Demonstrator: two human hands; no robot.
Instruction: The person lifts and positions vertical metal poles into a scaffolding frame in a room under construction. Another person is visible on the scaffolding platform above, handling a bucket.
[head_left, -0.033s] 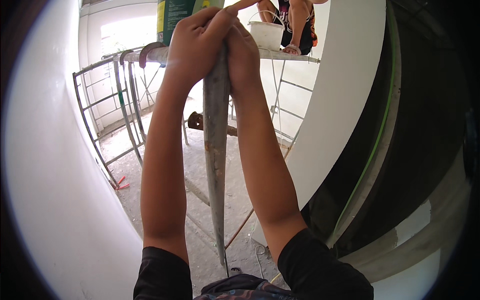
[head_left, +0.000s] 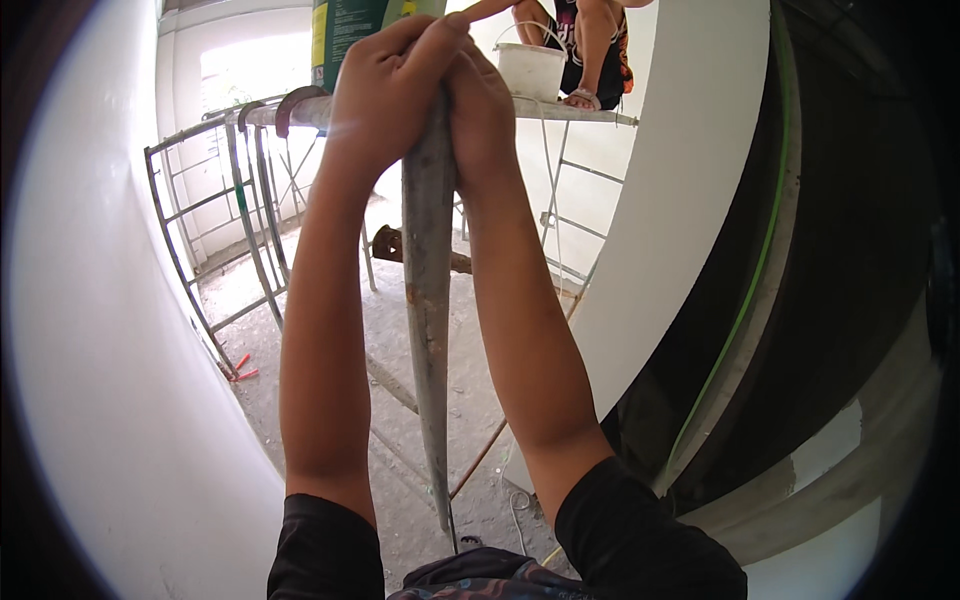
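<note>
A long grey pole (head_left: 428, 270), scuffed and probably metal, runs from my hands down toward the floor near my body, narrowing to the eye as it descends. My left hand (head_left: 392, 85) lies over its top from the left, fingers folded. From the other side my right hand (head_left: 482, 115) presses against the pole, its fingers partly hidden behind the left. Both hands meet and overlap there, closed. Just behind the left hand stands a green container (head_left: 345, 35) with a yellow strip, partly covered by that hand.
Beyond is a scaffold frame (head_left: 215, 215) with a platform (head_left: 590, 116). A white pail (head_left: 530, 72) stands on it beside a crouching person (head_left: 592, 55). Brown metal piece (head_left: 388, 243) shows behind the pole. White walls (head_left: 110, 330) flank the left; a dark curved opening (head_left: 740, 400) lies right.
My hands and the pole's upper part have shifted very slightly left. The grip looks the same.
</note>
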